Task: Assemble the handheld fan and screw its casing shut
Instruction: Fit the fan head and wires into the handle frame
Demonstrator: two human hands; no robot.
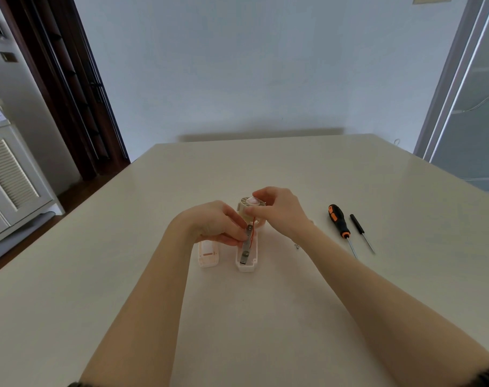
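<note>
**Fan build: still at the guts stage, casing wide open**

So the casing isn't anywhere near shut yet. The open handle shell (pixel 246 259) lies on the bench (pixel 293 169) near the middle, with a metal contact strip (pixel 246 248) running down inside it and a thin red wire (pixel 255 225) leading up toward the round fan head (pixel 250 209) at its 12 o'clock end. The other casing half (pixel 208 254) lies inside-up just beside it at 9 o'clock, not fitted. Both screwdrivers, the orange-and-black screwdriver (pixel 340 223) and the slim black screwdriver (pixel 362 233), lie untouched out at 3 o'clock. A tiny thing that might be a screw (pixel 297 246) lies between them and the shell; too small to call.

Fingers: the left hand (pixel 214 222) comes in from 9 o'clock and its fingertips (pixel 239 239) pinch the upper part of the strip. The right hand (pixel 279 210) curls over the fan head from 3 o'clock, gripping it with its fingers.

My read: internals are being seated. Still to do: tuck the wire, close on the cover, drive the screws.
</note>
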